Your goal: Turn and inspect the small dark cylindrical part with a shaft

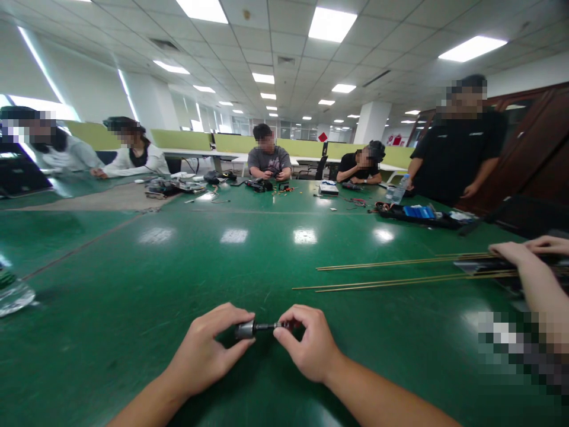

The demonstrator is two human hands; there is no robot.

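Note:
Between my two hands, just above the green table (133, 279), is a small dark metal part (245, 330) with a thick cylinder at its left end and a thin shaft (265, 327) running right. My left hand (207, 347) grips the cylinder between thumb and fingers. At the other end, the thumb and forefinger of my right hand (306, 341) pinch the shaft's tip, where some small dark piece is partly hidden by the fingers. The exact kind of part cannot be made out.
Long thin brass-coloured rods (377, 284) lie ahead to the right, near another person's hands (518, 252). A clear bottle (15, 293) stands at the left edge. Farther off are a black tray (427, 214), a water bottle (400, 188), electronic parts (260, 185) and several people.

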